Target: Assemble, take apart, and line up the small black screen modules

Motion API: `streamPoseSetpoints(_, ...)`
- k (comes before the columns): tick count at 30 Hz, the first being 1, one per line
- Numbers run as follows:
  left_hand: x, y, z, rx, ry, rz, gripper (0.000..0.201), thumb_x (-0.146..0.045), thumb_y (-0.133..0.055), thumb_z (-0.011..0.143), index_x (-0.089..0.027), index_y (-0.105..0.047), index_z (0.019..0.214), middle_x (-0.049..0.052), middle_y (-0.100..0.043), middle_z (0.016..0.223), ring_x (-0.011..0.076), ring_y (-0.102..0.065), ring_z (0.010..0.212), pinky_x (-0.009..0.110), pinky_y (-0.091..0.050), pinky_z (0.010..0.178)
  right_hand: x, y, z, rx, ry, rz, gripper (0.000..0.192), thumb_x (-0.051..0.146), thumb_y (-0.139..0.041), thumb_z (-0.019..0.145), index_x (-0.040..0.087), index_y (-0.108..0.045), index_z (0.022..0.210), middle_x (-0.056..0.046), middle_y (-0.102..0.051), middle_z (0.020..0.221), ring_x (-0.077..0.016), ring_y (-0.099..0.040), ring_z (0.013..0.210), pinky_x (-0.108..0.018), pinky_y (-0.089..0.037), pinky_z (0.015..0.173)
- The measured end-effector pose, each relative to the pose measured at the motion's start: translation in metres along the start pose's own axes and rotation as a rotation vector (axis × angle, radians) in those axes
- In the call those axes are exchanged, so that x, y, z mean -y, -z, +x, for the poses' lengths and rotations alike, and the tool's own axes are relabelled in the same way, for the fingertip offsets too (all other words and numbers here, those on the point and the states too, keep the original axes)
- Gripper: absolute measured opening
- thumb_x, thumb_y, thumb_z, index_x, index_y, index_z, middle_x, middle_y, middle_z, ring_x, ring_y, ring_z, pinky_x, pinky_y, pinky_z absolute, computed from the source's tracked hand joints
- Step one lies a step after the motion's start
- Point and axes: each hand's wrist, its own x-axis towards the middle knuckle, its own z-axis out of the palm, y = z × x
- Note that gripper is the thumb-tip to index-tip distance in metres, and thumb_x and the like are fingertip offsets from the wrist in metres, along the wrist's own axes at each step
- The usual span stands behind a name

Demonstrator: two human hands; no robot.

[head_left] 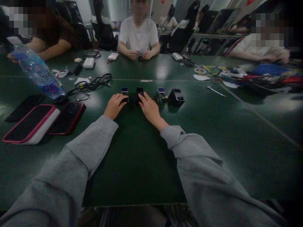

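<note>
Screen module (124, 91): sat mid-counter, leftmost in a row of four small parts, its little blue screen facing up; the left hand (114, 106) rested curled against its near side, fingertips touching, not lifting.
Black module (139, 93): stood just beside it to the right, dark and boxy; the right hand (149, 108) lay over its near edge, fingers narrow and laid flat on it.
Handling: both looked light, rigid and small, probably fragile at the screen and any bare pins, so the side edges seemed the safest hold.
Circuit board (161, 95): lay untouched, just right of the hands.
Black housing (176, 96): angled, last in the row.
Counter (132, 164): dark green, smooth, probably a little slippery.
</note>
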Motion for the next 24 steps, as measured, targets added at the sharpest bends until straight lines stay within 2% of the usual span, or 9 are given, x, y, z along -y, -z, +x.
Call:
streamPoseSetpoints(3, -0.002, 0.001, 0.001, -0.021, 0.007, -0.052, 0.034, -0.027, -0.065, 0.093, -0.025, -0.064, 0.126, 0.008, -0.065, 0.124, 0.0268, -0.058, 0.118, 0.045, -0.045, 0.105, -0.003, 0.006, -0.001, -0.053, 0.000, 0.005, 0.048, 0.029, -0.039, 0.105, 0.022, -0.042, 0.152, -0.014, -0.035, 0.160, -0.0342, -0.040, 0.144, -0.057, -0.044, 0.111)
streamPoseSetpoints(6, -0.003, 0.003, 0.002, -0.135, 0.084, -0.143, 0.033, -0.035, -0.067, 0.092, -0.023, -0.064, 0.123, 0.008, -0.065, 0.123, 0.0248, -0.061, 0.112, 0.041, -0.048, 0.102, -0.021, 0.018, -0.005, -0.206, -0.061, -0.063, 0.046, 0.032, -0.034, 0.106, 0.025, -0.044, 0.150, -0.012, -0.033, 0.161, -0.0329, -0.029, 0.150, -0.060, -0.035, 0.116)
streamPoseSetpoints(9, 0.004, 0.003, 0.002, -0.287, 0.239, -0.257, 0.027, -0.040, -0.056, 0.099, -0.022, -0.066, 0.118, 0.008, -0.067, 0.117, 0.0204, -0.065, 0.102, 0.034, -0.052, 0.093, -0.050, 0.026, -0.010, -0.314, -0.197, -0.114, 0.044, 0.031, -0.038, 0.104, 0.022, -0.049, 0.146, -0.016, -0.036, 0.156, -0.0362, -0.033, 0.147, -0.062, -0.035, 0.114)
streamPoseSetpoints(12, 0.017, -0.001, 0.003, -0.379, 0.395, -0.347, 0.027, -0.039, -0.050, 0.102, -0.021, -0.065, 0.114, 0.007, -0.070, 0.111, 0.0182, -0.066, 0.100, 0.032, -0.052, 0.091, -0.073, 0.022, -0.013, -0.254, -0.307, -0.065, 0.049, 0.026, -0.047, 0.097, 0.012, -0.050, 0.144, -0.025, -0.046, 0.145, -0.0394, -0.052, 0.131, -0.059, -0.048, 0.103)
streamPoseSetpoints(15, 0.028, -0.006, 0.004, -0.423, 0.523, -0.445, 0.023, -0.035, -0.049, 0.101, -0.020, -0.063, 0.112, 0.007, -0.071, 0.107, 0.0162, -0.067, 0.093, 0.032, -0.053, 0.090, -0.081, 0.014, -0.013, -0.174, -0.331, 0.006, 0.056, 0.025, -0.050, 0.093, 0.010, -0.045, 0.148, -0.025, -0.053, 0.135, -0.0367, -0.065, 0.110, -0.055, -0.056, 0.092)
streamPoseSetpoints(19, 0.034, -0.011, 0.005, -0.409, 0.596, -0.523, 0.019, -0.033, -0.051, 0.100, -0.022, -0.061, 0.111, 0.007, -0.071, 0.108, 0.0152, -0.068, 0.091, 0.031, -0.055, 0.087, -0.078, 0.011, -0.012, -0.129, -0.281, 0.005, 0.058, 0.030, -0.049, 0.095, 0.013, -0.042, 0.150, -0.023, -0.054, 0.136, -0.0373, -0.065, 0.109, -0.059, -0.056, 0.091)
streamPoseSetpoints(24, 0.034, -0.013, 0.004, -0.346, 0.556, -0.505, 0.022, -0.036, -0.051, 0.100, -0.022, -0.061, 0.113, 0.007, -0.070, 0.110, 0.0166, -0.068, 0.092, 0.032, -0.055, 0.086, -0.073, 0.016, -0.011, -0.037, -0.230, -0.007, 0.063, 0.036, -0.051, 0.097, 0.012, -0.037, 0.154, -0.024, -0.050, 0.142, -0.0397, -0.065, 0.110, -0.061, -0.056, 0.090)
